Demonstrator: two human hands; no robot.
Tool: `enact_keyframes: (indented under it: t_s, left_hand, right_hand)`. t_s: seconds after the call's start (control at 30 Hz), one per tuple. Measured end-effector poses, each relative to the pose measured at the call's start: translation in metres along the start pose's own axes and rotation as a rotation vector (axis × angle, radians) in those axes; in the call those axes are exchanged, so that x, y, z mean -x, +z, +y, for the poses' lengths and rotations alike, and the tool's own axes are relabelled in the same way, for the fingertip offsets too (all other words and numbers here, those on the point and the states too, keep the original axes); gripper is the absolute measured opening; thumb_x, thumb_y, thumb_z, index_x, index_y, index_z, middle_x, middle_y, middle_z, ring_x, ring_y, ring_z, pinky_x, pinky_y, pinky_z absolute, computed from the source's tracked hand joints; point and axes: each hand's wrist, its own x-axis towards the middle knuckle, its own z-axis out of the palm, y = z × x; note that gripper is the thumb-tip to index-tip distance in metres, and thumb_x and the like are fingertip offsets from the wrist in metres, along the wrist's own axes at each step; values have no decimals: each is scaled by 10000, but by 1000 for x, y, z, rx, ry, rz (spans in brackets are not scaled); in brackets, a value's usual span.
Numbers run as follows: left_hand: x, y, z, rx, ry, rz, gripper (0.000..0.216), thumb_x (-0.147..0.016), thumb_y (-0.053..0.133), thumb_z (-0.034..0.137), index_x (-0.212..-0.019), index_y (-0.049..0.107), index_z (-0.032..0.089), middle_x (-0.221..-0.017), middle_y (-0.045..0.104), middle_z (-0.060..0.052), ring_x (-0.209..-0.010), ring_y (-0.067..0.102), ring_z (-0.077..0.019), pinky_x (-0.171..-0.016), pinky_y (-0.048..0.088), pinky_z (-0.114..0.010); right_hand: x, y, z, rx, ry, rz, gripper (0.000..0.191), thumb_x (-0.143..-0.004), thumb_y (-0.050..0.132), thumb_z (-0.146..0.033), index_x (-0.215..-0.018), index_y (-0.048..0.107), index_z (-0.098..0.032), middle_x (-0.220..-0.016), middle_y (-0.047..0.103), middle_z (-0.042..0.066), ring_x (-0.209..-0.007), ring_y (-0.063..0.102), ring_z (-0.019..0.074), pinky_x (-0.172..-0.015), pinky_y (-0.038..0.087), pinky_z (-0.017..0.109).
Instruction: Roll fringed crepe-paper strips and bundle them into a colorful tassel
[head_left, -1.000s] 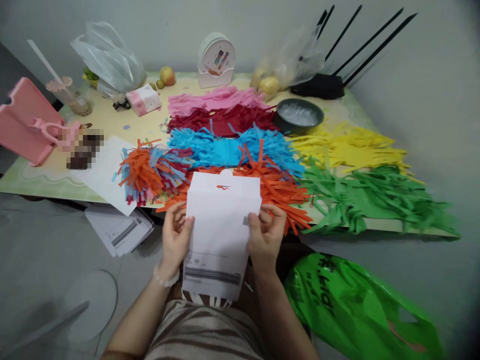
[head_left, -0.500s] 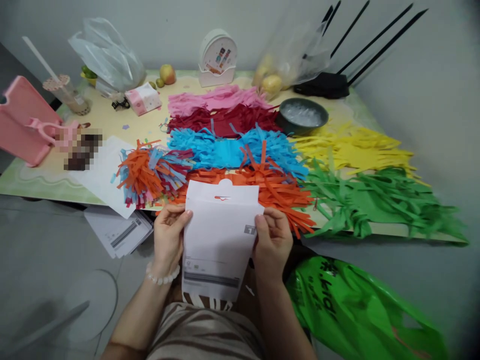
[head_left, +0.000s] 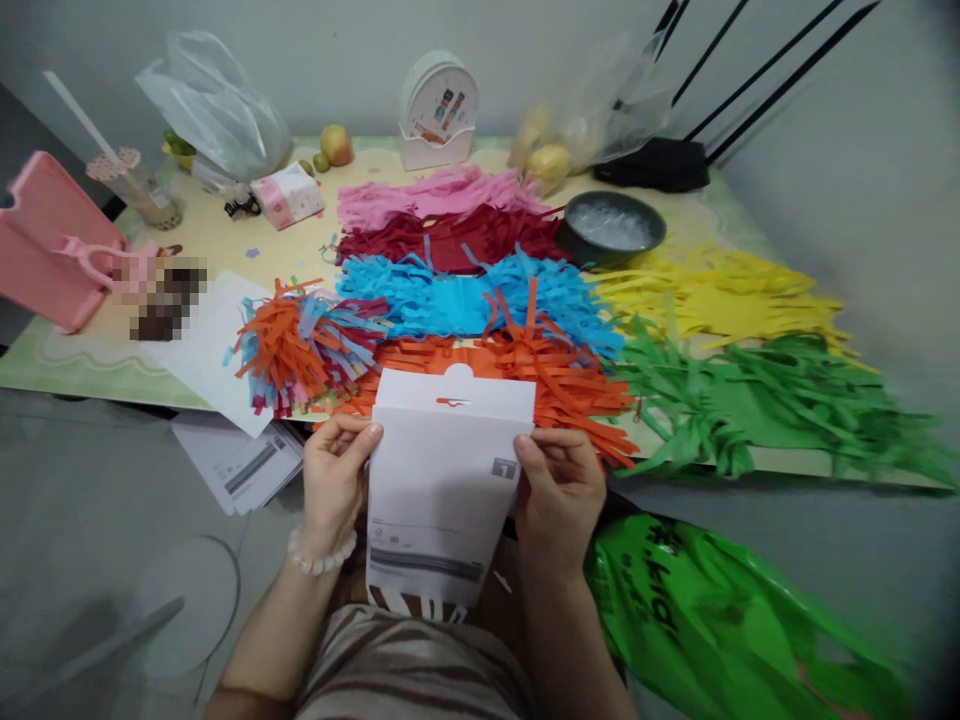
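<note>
between the fingers (head_left: pixel 369 434), white card (head_left: pixel 441 482) now lower

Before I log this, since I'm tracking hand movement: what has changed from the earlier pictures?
The white printed paper packet has come slightly lower in view; the right hand has shifted outward, fully uncovering a grey square label. The left hand edged outward too. Nothing was released: both still pinch the packet. The bright blue fringed strips stayed put.

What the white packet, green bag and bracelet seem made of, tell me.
White packet: probably stiff paper or card, matte, with crisp straight edges. Green bag: likely thin plastic, glossy along its creases. Bracelet: pale rounded beads; stone, glass or plastic, unclear.
</note>
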Motion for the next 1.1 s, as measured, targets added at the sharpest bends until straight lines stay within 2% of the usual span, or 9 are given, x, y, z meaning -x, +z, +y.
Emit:
enact_keyframes:
  t_s: [0.17,0.43,0.63,0.83,1.0,1.1]
  left_hand:
    - [2,-4,-3,-26,1,-35,289,-540,918,293,-630,673,169,-572,643,36,-536,565,-68,-560,456,-171]
    - [3,-8,0,-76,0,-31,305,-520,920,276,-638,660,170,-594,662,28,-566,600,-87,-594,480,-196]
    - [6,-8,11,-107,-47,-76,313,-530,910,259,-778,742,167,-720,739,-22,-653,653,-120,-667,514,-232]
    - [6,-11,13,-102,-44,-45,280,-476,922,245,-642,711,168,-610,665,14,-577,589,-91,-592,483,-200]
    - [-1,-13,17,-213,56,-185,256,-587,894,266,-642,667,162,-593,604,38,-542,519,-64,-531,426,-160]
    - [-11,-15,27,-312,93,-371,195,-675,856,270,-717,698,164,-638,632,27,-585,559,-81,-562,450,-172]
  right_hand:
    - [-2,-8,0,20,59,-50,322,-786,802,-320,-1060,695,-188,-779,637,-6,-657,586,127,-614,457,223]
    - [-2,-17,-1,6,63,-91,246,-770,820,-298,-988,757,-201,-848,707,21,-752,655,162,-699,524,268]
    - [0,-18,-8,51,23,-105,225,-784,807,-297,-986,756,-213,-865,715,21,-769,662,162,-699,532,255]
    - [4,-21,-13,135,-28,-139,203,-812,773,-314,-980,735,-206,-859,695,26,-756,648,163,-679,528,251]
    - [-1,-23,-14,125,-7,-204,179,-841,737,-323,-974,703,-208,-836,661,19,-743,631,161,-659,519,241]
    - [-10,-25,-17,89,-3,-325,126,-860,716,-282,-974,693,-232,-843,658,8,-738,624,149,-647,508,221]
